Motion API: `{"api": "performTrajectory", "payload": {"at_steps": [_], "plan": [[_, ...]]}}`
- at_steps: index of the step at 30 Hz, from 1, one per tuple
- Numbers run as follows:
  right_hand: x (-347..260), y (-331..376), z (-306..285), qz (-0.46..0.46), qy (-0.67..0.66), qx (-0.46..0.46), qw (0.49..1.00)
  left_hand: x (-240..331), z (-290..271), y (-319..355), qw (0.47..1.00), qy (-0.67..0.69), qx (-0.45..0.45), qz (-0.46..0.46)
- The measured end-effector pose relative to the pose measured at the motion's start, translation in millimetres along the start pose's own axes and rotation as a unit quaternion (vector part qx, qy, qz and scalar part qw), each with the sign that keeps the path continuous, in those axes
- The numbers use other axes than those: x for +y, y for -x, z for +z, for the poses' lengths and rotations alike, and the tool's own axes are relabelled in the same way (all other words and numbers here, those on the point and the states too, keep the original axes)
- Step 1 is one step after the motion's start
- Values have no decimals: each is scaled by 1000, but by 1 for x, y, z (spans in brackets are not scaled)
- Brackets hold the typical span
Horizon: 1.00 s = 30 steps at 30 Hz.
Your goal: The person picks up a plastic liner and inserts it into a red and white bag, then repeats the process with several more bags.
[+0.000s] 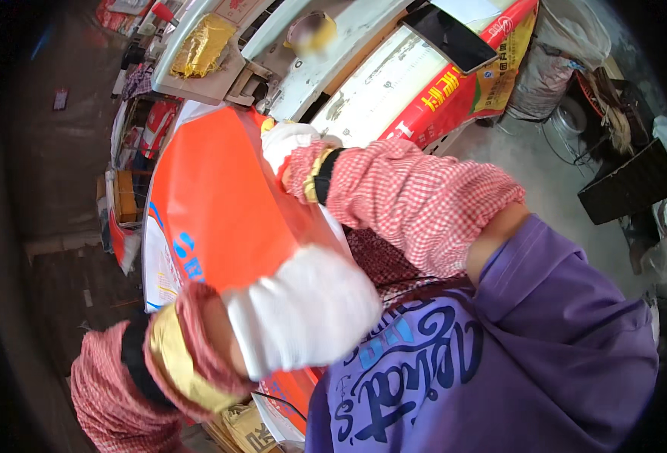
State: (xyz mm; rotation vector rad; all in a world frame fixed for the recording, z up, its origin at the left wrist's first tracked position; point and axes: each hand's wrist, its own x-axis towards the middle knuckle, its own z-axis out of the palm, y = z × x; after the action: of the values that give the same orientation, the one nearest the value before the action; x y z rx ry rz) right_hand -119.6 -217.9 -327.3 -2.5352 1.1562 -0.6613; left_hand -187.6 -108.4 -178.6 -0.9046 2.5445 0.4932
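Observation:
A large orange plastic sack (224, 189) with blue print and a white border spreads in front of me, bending down toward my lap. My left hand (307, 309), in a white knit glove, is over the sack's near part; motion smears it and its fingers cannot be made out. At the sack's far right edge, my right hand (292, 143), also gloved in white, appears closed on that edge, its fingers partly hidden. Just beyond it stands a pale sewing machine (228, 75) with a yellow cloth patch (205, 45) on its body. Red checked sleeves cover both forearms.
A dark phone (450, 36) lies on the worktable, beside a red and yellow printed sack (454, 94). Right of the table, a black box (628, 177) and a bundled clear bag (541, 83) are on the grey floor. Packets and boxes (126, 196) crowd the left side.

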Motion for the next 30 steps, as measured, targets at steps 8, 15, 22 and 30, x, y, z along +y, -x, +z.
{"api": "performTrajectory", "payload": {"at_steps": [8,15,22,30], "plan": [[-7,-8,40,-84,-60,87,991,-66,-65,14,918,17,-294,-267],[-2,-16,2,-155,-83,-76,981,1,-58,45,908,-78,-377,-162],[-11,-27,3,-96,-108,-90,985,-89,-62,4,898,8,-339,-280],[-11,-42,7,-80,-75,-209,972,-71,-107,64,903,-210,-228,-297]]}}
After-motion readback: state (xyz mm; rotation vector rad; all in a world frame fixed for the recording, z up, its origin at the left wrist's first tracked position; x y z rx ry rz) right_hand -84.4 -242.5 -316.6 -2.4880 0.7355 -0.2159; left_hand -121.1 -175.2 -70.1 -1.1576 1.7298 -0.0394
